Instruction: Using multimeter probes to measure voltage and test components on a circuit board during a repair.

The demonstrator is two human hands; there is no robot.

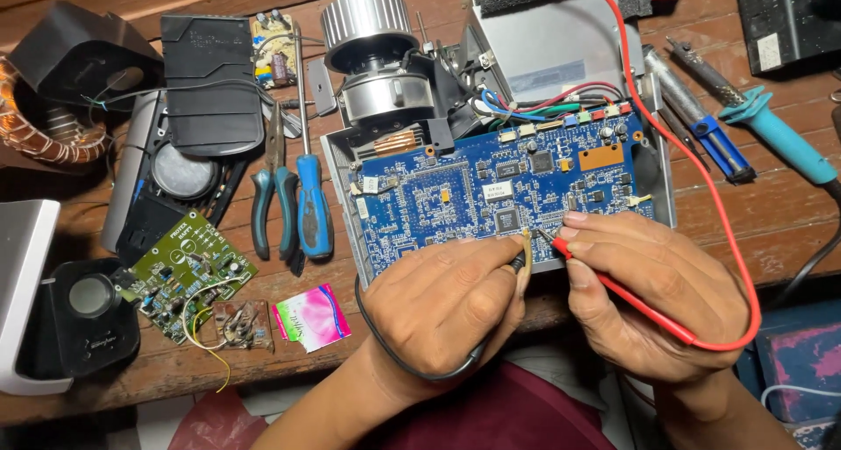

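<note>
A large blue circuit board point(491, 187) lies in an opened grey device case point(663, 183) on a wooden table. My left hand point(447, 305) grips a black test probe point(520, 259) whose tip touches the board's near edge. My right hand point(653, 288) pinches a red test probe point(613, 288) with its tip on the board just beside the black one. A red lead point(701, 165) loops up and over the case; a black lead point(385, 349) curls under my left wrist.
A blue-handled screwdriver point(311, 200) and pliers point(267, 196) lie left of the case. Further left lie a green circuit board point(188, 270), black plastic housings point(210, 82) and a copper coil point(39, 130). A silver blower fan point(372, 42) sits behind the board. A teal soldering iron point(775, 130) lies at right.
</note>
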